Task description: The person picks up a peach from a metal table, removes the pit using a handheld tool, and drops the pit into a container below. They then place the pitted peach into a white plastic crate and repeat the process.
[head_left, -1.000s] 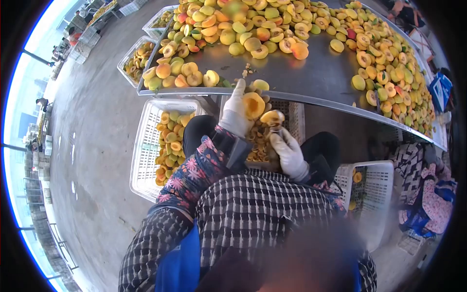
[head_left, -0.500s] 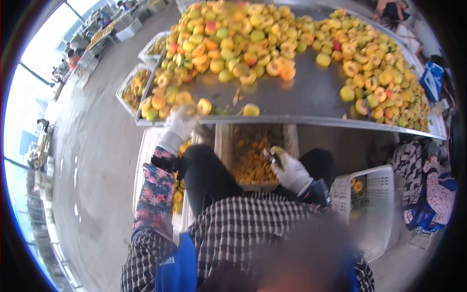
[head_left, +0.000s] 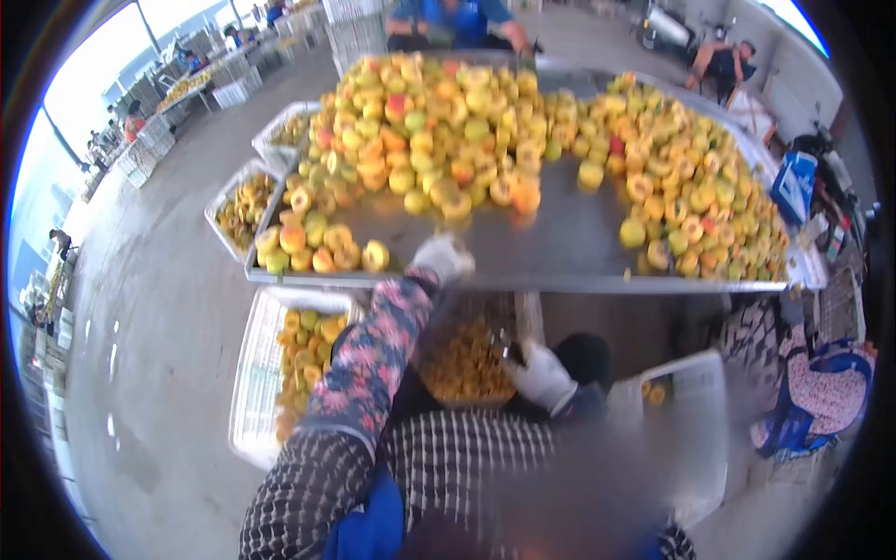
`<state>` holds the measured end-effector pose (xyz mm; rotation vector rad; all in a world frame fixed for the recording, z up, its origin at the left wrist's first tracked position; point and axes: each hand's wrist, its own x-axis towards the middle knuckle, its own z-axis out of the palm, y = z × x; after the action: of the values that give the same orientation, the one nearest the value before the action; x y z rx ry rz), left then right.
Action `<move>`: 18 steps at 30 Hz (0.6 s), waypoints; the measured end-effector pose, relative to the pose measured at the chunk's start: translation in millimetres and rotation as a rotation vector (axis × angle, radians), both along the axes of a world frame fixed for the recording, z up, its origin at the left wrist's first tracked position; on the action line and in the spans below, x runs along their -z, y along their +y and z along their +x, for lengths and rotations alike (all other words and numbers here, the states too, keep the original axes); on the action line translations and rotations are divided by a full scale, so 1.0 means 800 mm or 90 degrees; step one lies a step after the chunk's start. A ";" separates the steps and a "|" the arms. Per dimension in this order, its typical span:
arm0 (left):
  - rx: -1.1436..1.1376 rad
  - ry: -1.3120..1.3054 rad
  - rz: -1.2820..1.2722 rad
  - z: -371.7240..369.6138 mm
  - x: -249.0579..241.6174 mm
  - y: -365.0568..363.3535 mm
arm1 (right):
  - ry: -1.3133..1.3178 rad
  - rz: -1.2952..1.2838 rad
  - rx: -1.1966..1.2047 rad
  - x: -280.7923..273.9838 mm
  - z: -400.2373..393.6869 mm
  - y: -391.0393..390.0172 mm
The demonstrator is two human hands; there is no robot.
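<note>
My left hand, in a white glove, reaches over the near rim of the metal table; its fingers are blurred, and whatever they touch cannot be made out. Just left of it lie yellow-orange fruits, part of a large heap. My right hand, also gloved, is closed around a small metal tool above my lap. Below the table edge, between my knees, stands a crate with small orange fruit pieces.
A white crate of fruit stands at my left, and a white crate at my right. More fruit crates adjoin the table's left end. One person is across the table; another sits at the right.
My left hand has moved right along the table's near edge, away from the fruits at the left corner. The view has tilted up, showing a person across the table.
</note>
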<state>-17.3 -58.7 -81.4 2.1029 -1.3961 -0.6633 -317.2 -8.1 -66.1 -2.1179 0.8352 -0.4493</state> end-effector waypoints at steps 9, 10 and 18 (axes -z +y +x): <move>-0.096 1.101 -0.255 -0.018 -0.082 0.081 | -0.246 0.020 -0.044 -0.049 0.043 -0.017; -0.114 1.083 -0.248 -0.025 -0.085 0.083 | -0.214 -0.249 -0.129 -0.056 0.050 -0.029; -0.183 0.892 -0.354 -0.082 -0.095 0.095 | -0.145 -0.220 -0.033 -0.071 0.097 -0.014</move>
<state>-83.2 17.4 -5.1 0.8875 -0.3630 -1.1076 -239.2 -19.2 -9.1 -2.3370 0.6028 -0.8396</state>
